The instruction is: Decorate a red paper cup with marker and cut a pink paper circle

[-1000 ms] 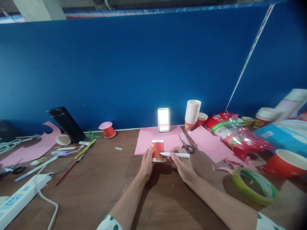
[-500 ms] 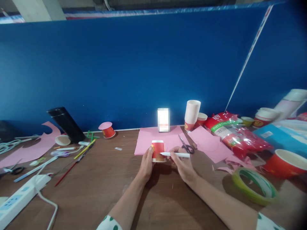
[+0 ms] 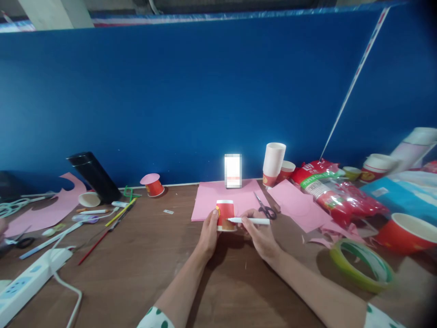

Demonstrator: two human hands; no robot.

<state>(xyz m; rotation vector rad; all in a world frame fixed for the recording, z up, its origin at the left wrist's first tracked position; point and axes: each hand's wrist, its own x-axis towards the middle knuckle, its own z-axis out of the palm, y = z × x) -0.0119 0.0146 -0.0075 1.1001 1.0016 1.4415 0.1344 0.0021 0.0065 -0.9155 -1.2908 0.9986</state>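
A red paper cup (image 3: 226,213) with a white band at its top is gripped at its left side by my left hand (image 3: 208,232). My right hand (image 3: 259,233) is closed round a white marker (image 3: 254,221), whose tip points left and meets the front of the cup, as far as I can see. Beyond the cup lie pink paper sheets (image 3: 210,196). A pair of scissors (image 3: 264,207) rests just past my right hand, partly over the pink paper. A pixelated bright phone-like rectangle (image 3: 233,171) stands at the back of the sheets.
On the left are a black bottle (image 3: 97,177), a power strip (image 3: 30,282), pens and a red cup with a pink disc (image 3: 153,184). Stacked paper cups (image 3: 273,161), a red cup package (image 3: 337,191) and a tape roll (image 3: 362,266) stand right. A blue partition (image 3: 191,91) rises behind.
My hands, the cup and the marker stay almost still. At the far left edge, what looks like another person's hand has come in by the scissors there.
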